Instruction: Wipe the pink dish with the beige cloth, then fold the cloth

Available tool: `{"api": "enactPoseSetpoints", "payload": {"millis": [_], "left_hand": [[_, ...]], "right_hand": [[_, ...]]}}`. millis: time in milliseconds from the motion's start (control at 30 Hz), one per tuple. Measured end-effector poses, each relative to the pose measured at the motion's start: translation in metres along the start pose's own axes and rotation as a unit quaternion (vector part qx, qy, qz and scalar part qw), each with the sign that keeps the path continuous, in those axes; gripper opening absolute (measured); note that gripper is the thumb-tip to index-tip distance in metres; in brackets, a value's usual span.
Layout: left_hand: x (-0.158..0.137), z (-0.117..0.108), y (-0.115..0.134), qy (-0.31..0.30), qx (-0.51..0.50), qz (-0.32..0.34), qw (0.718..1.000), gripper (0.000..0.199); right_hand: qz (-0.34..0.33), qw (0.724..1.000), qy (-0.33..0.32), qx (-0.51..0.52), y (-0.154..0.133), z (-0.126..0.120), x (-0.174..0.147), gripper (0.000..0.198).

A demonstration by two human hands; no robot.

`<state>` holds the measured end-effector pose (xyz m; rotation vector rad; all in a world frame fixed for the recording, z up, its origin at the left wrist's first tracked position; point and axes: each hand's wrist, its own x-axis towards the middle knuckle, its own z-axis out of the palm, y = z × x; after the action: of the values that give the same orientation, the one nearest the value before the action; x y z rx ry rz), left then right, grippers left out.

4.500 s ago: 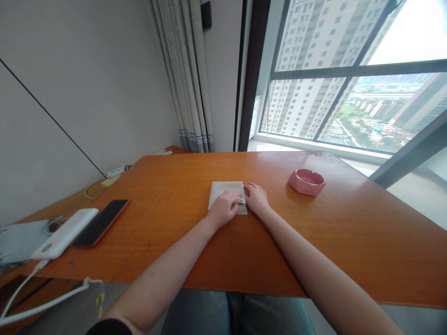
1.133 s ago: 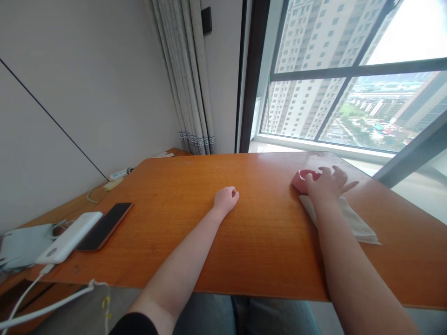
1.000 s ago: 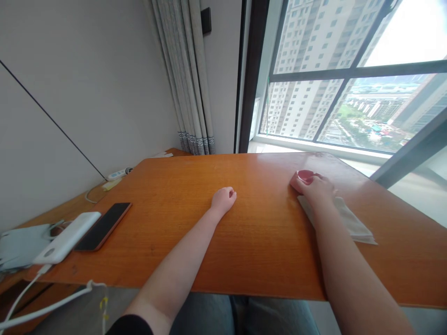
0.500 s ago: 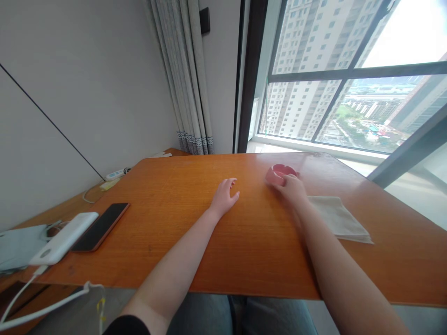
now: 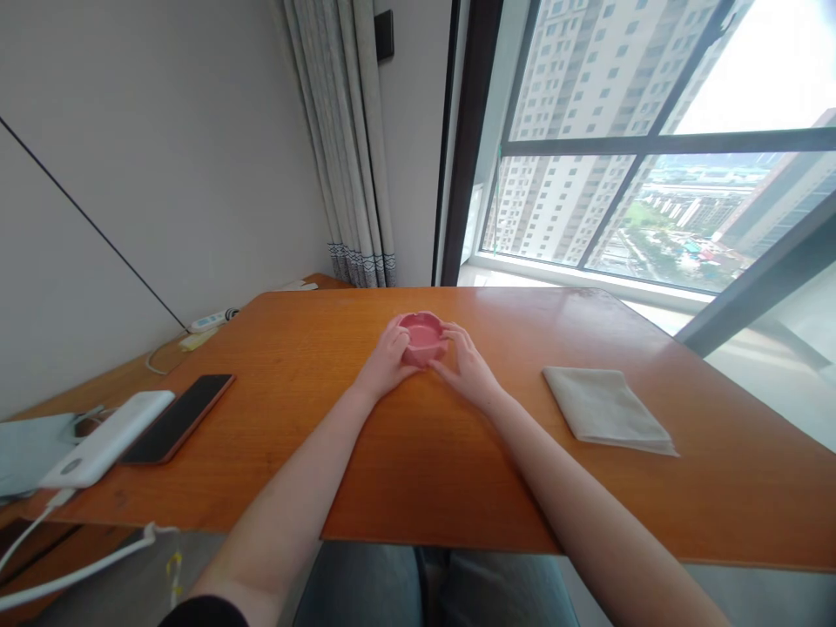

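A round pink ashtray (image 5: 424, 335) with notches in its rim is between my two hands, near the middle of the wooden table (image 5: 313, 348). My left hand (image 5: 387, 357) grips its left side, thumb along the near edge and fingers at the rim. On the opposite side, my right hand (image 5: 467, 366) has its fingertips against the rim and its thumb by the lower front. Whether the ashtray's base rests on the wood or is slightly raised, I cannot tell. To the right of my right forearm lies a folded pale cloth (image 5: 607, 409).
At the left edge lie a dark phone (image 5: 179, 420) and a white power bank (image 5: 108, 440) with a cable plugged in. A power strip (image 5: 210, 322) sits by the wall. Beyond the table are a grey curtain (image 5: 356, 174) and a large window (image 5: 588, 209).
My right hand has brought the ashtray leftward from the right side of the table to the middle. My left hand, empty before, has closed on its left side.
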<state>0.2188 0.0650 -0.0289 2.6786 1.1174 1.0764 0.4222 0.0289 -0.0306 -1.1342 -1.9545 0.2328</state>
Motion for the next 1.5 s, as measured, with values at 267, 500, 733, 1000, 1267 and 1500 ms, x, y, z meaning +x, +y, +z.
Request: {"api": "enactPoseSetpoints", "payload": {"millis": [267, 500, 733, 1000, 1267, 1500], "left_hand": [[-0.049, -0.059, -0.096, 0.17, 0.225, -0.282, 0.917, 0.048], [-0.078, -0.074, -0.109, 0.229, 0.317, -0.47, 0.791, 0.061], [-0.101, -0.091, -0.124, 0.18, 0.347, -0.485, 0.783, 0.058], [-0.101, -0.085, -0.13, 0.147, 0.354, -0.458, 0.802, 0.06], [-0.106, -0.085, -0.129, 0.148, 0.312, -0.464, 0.816, 0.048], [-0.081, -0.081, -0.096, 0.214, 0.284, -0.377, 0.855, 0.047]], "right_hand": [[0.071, 0.997, 0.019, -0.031, 0.027, 0.004, -0.004, 0.053], [0.083, 0.996, 0.031, -0.02, 0.034, 0.007, -0.004, 0.049], [0.104, 0.994, 0.033, -0.018, 0.037, 0.008, -0.005, 0.049], [0.139, 0.987, 0.061, -0.062, 0.043, -0.002, -0.004, 0.038], [0.188, 0.973, -0.003, -0.133, 0.044, -0.003, -0.005, 0.044], [0.388, 0.845, -0.041, -0.364, 0.068, -0.072, -0.005, 0.051]]}}
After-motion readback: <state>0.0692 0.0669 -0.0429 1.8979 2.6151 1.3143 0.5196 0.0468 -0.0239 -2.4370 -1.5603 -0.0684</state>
